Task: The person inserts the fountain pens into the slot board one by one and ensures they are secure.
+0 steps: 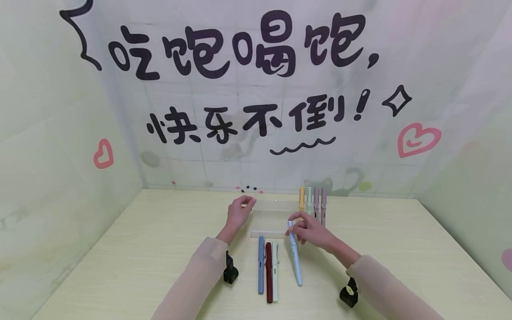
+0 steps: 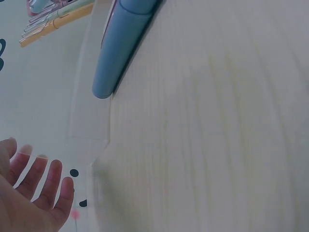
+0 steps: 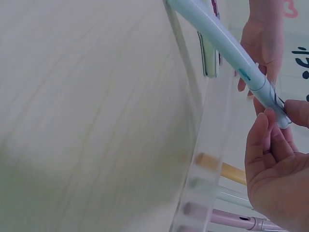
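Note:
A clear plastic pen rack (image 1: 266, 234) stands at the table's middle. At its back left end, my left hand (image 1: 240, 211) pinches the rack's edge between thumb and fingers; the other fingers spread loosely in the left wrist view. My right hand (image 1: 311, 229) pinches a light blue pen (image 1: 295, 255) near its clip end, and the pen slants toward me. In the right wrist view the thumb and fingertips close round its cap. Beside it lie a blue pen (image 1: 261, 264), a dark red pen (image 1: 269, 271) and a pale green pen (image 1: 275, 271).
At the rack's right end rest a yellow pen (image 1: 302, 198), a mint pen (image 1: 309, 198) and two purple pens (image 1: 323, 200), side by side. A printed cloth backdrop (image 1: 248, 169) rises behind the wooden table (image 1: 120, 249). Black wrist cameras (image 1: 230, 270) hang under both sleeves.

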The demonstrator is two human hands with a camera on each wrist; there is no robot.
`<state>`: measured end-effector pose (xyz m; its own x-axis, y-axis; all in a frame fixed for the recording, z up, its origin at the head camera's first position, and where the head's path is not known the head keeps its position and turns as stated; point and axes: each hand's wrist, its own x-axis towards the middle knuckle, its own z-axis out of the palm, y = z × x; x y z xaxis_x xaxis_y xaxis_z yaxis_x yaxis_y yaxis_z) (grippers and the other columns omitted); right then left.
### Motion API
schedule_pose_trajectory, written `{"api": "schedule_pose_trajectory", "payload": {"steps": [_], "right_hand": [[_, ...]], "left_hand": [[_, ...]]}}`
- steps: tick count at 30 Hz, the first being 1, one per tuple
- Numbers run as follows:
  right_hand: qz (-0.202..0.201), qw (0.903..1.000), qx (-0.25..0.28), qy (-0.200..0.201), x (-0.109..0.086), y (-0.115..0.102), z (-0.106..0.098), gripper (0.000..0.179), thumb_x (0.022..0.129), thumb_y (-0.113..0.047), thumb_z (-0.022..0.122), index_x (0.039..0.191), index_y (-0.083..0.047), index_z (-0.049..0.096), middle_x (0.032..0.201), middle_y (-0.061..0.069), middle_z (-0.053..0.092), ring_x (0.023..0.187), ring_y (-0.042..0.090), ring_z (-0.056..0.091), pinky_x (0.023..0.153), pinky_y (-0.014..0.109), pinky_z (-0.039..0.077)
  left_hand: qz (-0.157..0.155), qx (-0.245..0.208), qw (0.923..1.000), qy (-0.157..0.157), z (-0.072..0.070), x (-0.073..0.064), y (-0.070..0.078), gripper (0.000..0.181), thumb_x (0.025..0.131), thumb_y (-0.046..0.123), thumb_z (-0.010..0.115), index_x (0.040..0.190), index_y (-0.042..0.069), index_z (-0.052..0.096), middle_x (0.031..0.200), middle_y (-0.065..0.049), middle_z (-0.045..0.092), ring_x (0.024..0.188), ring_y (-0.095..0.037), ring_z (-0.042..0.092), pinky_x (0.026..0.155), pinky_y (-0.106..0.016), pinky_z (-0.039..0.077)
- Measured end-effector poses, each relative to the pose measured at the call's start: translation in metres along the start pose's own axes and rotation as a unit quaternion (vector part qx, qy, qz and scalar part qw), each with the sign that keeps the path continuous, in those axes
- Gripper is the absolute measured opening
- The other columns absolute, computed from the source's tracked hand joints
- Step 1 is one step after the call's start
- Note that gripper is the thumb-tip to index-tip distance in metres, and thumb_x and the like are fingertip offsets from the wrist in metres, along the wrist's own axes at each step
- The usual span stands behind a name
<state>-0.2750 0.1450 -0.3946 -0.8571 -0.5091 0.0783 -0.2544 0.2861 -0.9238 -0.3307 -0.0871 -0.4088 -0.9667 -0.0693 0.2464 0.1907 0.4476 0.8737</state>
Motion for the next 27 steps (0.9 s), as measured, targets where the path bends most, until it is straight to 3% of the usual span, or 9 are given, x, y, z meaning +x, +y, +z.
{"api": "schedule_pose_trajectory", "payload": {"steps": [11,17,20,27], "right_hand": [[-0.023,0.9996,0.010,0.013,0.003,-0.012,-0.011,0.027,0.091,-0.008,0.049,0.112,0.004,0.038,0.097,0.027,0.059,0.071,0.029,0.055,0.063,0.045,0.048],[-0.034,0.9989,0.000,0.032,0.003,-0.026,-0.016,0.027,0.091,-0.006,0.048,0.112,0.006,0.038,0.096,0.023,0.060,0.075,0.029,0.056,0.064,0.046,0.048],[-0.041,0.9982,0.003,0.044,0.009,-0.020,-0.020,0.028,0.090,-0.010,0.050,0.113,0.003,0.038,0.097,0.021,0.061,0.077,0.025,0.058,0.065,0.050,0.048],[-0.055,0.9959,0.003,0.072,0.014,-0.028,-0.028,0.030,0.091,-0.012,0.050,0.115,0.003,0.038,0.100,0.021,0.061,0.080,0.026,0.058,0.063,0.044,0.049]], "left_hand": [[0.000,0.004,1.0000,0.002,0.000,0.000,0.001,0.027,0.089,0.024,0.054,0.100,0.001,0.061,0.095,-0.011,0.062,0.083,-0.023,0.059,0.073,-0.032,0.048],[-0.002,0.003,1.0000,0.003,0.000,0.000,0.000,0.026,0.088,0.024,0.054,0.099,0.001,0.062,0.095,-0.011,0.062,0.083,-0.023,0.059,0.073,-0.032,0.048],[-0.002,0.004,1.0000,0.003,0.000,0.000,0.001,0.027,0.089,0.024,0.054,0.100,0.001,0.062,0.095,-0.011,0.062,0.083,-0.023,0.059,0.073,-0.031,0.048],[-0.007,0.003,1.0000,0.000,0.000,0.000,0.001,0.028,0.088,0.025,0.054,0.101,0.001,0.061,0.096,-0.011,0.061,0.082,-0.023,0.059,0.072,-0.031,0.048]]}}
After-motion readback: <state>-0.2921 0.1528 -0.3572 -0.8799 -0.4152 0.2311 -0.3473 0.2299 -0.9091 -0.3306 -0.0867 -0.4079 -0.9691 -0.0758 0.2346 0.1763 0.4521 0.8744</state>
